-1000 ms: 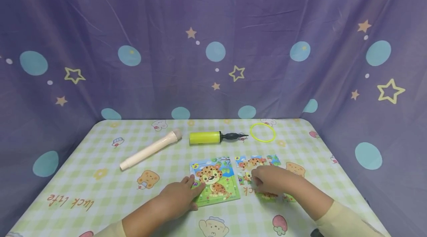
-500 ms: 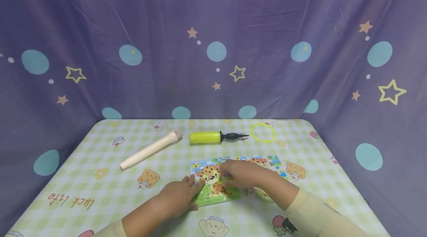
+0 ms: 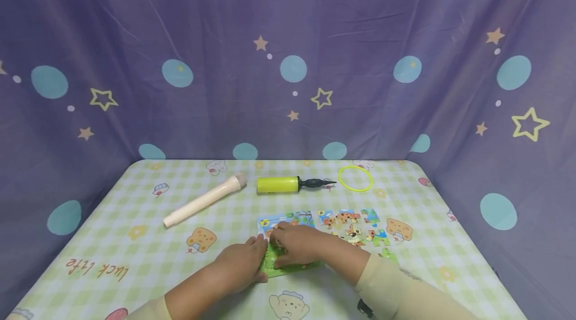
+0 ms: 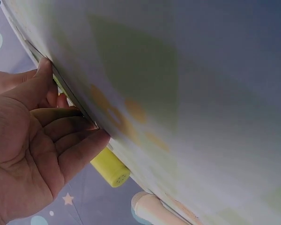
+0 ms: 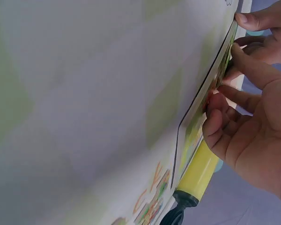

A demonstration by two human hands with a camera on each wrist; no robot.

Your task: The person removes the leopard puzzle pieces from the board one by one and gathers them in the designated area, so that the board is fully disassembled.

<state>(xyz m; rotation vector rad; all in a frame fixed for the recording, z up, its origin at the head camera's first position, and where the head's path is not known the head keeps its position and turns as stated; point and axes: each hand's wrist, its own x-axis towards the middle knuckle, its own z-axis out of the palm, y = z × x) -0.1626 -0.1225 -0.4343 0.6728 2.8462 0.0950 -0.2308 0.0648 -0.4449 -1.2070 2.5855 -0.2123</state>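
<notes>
L hand (image 3: 240,265) fingers flat on puzzle board (image 3: 288,266) edge, R hand (image 3: 297,245) fingers pressing a piece onto it.

On the table (image 3: 112,240): one puzzle board (image 3: 288,260) near the front edge, one cluster of loose puzzle pieces (image 3: 355,227) just right of it (the single pieces overlap too much to count), one cream tube (image 3: 204,200), one yellow pump (image 3: 288,184) and one yellow ring (image 3: 355,179), the last three along the back edge. Two hands lie on the board, one left hand (image 3: 240,262) and one right hand (image 3: 299,245). Behind the table hangs one purple curtain (image 3: 288,60), printed with stars and dots.
</notes>
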